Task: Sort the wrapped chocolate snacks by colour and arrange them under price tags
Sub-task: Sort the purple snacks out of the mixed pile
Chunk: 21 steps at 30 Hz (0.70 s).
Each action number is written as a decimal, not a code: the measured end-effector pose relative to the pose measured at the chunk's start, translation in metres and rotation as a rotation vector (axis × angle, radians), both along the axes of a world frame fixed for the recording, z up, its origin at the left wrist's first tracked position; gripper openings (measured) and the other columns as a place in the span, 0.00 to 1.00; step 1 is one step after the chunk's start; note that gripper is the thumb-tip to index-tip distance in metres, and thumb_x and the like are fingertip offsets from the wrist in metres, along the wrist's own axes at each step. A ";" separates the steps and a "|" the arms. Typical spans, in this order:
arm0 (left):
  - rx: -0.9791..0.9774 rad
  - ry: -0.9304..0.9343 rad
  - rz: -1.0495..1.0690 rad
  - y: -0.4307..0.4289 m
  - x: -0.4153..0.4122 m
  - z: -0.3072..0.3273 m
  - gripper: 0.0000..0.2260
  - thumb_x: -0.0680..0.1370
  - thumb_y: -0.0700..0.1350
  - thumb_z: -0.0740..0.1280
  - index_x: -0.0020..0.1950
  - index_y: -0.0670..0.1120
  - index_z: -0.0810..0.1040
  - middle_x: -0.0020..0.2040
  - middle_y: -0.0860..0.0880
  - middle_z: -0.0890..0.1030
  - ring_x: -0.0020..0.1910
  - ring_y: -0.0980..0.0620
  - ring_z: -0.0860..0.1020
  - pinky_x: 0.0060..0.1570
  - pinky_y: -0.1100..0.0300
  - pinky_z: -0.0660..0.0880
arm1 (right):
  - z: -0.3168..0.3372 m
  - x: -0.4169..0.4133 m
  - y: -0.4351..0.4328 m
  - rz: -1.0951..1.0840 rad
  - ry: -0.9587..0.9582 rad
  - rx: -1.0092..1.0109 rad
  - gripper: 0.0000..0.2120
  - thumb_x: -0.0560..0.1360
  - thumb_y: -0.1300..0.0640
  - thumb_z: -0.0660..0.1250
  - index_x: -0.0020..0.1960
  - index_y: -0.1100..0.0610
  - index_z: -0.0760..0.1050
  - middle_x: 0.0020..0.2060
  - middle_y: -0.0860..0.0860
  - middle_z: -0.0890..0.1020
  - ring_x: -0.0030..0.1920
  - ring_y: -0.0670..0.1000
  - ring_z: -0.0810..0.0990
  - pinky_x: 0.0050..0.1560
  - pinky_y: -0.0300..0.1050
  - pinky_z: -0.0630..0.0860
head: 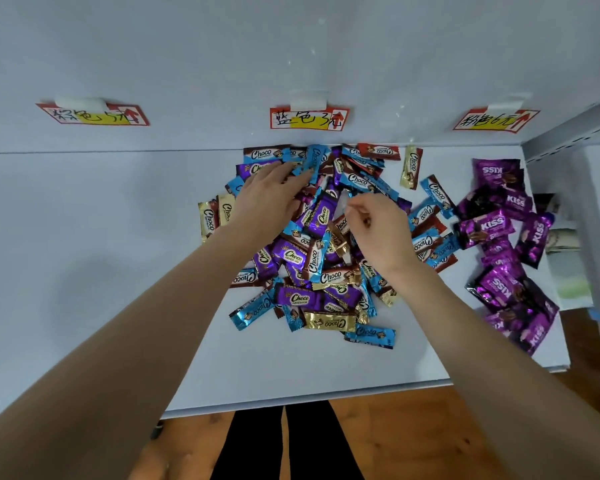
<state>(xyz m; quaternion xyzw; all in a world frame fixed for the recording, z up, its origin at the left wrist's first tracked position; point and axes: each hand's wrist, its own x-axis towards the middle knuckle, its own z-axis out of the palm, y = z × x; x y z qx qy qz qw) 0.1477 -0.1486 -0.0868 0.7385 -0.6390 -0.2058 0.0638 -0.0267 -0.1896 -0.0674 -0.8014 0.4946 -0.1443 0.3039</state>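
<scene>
A mixed pile of Choco snacks (312,271) in blue, purple, brown, red and gold wrappers lies on the white shelf (101,271) below the middle price tag (309,118). My left hand (271,195) rests flat on the pile's upper left, fingers stretched toward a blue bar (315,161). Over the pile's middle, my right hand (374,230) has its fingers curled, and the fingertips pinch the pale end of a wrapper (342,206). Several purple Kiss packets (503,237) are grouped under the right price tag (496,121). No snacks lie below the left price tag (94,114).
Two gold bars (215,216) lie just left of the pile. A metal shelf upright (575,133) and some boxes (565,240) border the right side. The shelf's front edge (291,403) runs above a wooden floor, where dark trouser legs show.
</scene>
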 end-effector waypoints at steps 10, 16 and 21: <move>0.002 0.070 0.207 0.036 0.018 0.006 0.15 0.79 0.44 0.63 0.64 0.40 0.74 0.61 0.42 0.76 0.61 0.43 0.70 0.57 0.51 0.69 | -0.014 0.065 -0.036 -0.008 0.298 0.161 0.18 0.78 0.45 0.59 0.44 0.61 0.75 0.36 0.54 0.77 0.39 0.55 0.76 0.38 0.45 0.70; -0.018 0.076 0.197 0.040 0.016 0.008 0.16 0.78 0.44 0.64 0.64 0.40 0.74 0.61 0.42 0.75 0.61 0.43 0.70 0.55 0.52 0.68 | -0.015 0.073 -0.040 -0.119 0.176 0.282 0.16 0.76 0.53 0.63 0.32 0.56 0.66 0.29 0.50 0.70 0.32 0.51 0.71 0.38 0.43 0.66; -0.135 0.109 0.162 0.041 -0.007 0.019 0.13 0.75 0.40 0.68 0.58 0.36 0.77 0.59 0.36 0.76 0.60 0.36 0.72 0.56 0.46 0.71 | 0.005 0.035 -0.037 -0.183 0.068 0.230 0.09 0.77 0.55 0.63 0.47 0.61 0.75 0.37 0.51 0.75 0.38 0.51 0.74 0.42 0.45 0.71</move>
